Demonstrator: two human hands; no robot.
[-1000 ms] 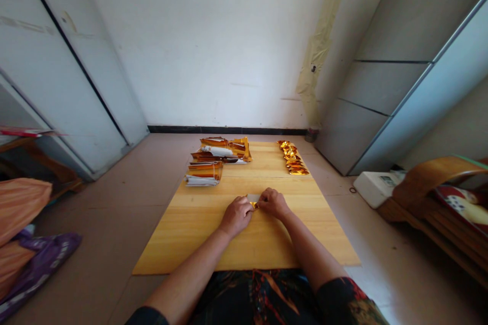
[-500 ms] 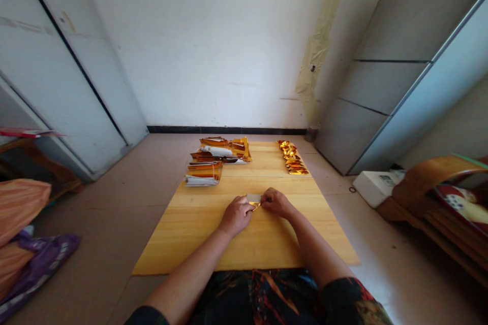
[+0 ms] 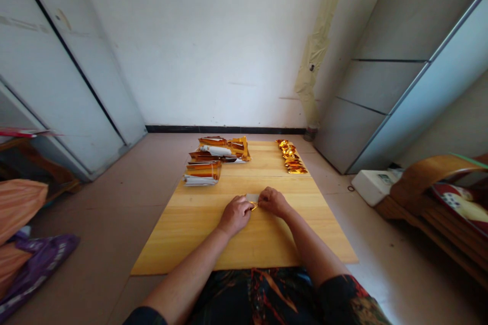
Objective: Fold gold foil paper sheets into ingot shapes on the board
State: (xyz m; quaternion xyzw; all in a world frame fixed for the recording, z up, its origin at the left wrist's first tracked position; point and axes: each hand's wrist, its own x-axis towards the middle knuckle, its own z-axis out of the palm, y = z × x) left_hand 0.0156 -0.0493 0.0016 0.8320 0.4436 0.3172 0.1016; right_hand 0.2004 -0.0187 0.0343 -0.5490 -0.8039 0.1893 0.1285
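Between my hands, low over the wooden board (image 3: 198, 244), is a small sheet of foil paper (image 3: 252, 197), pale grey on its upper face with a gold edge turned up toward me. My left hand (image 3: 237, 212) pinches its left side, thumb and fingers closed. On the right side my right hand (image 3: 273, 201) pinches it with bent fingers. The fingers cover both ends of the sheet. Folded shiny gold foil pieces (image 3: 292, 156) lie in a row at the board's far right. Stacks of gold and white foil sheets (image 3: 202, 173) rest at the far left.
Behind the board is a white wall (image 3: 213, 61) with a dark skirting. A grey refrigerator (image 3: 366, 106) stands at the right, near a white box (image 3: 375, 186) and a wooden seat (image 3: 427, 203). Orange and purple bags (image 3: 46, 259) lie on the floor at the left.
My right hand has moved slightly left, closer to my left hand. The gold edge of the foil paper now shows as a narrower strip between the fingers.
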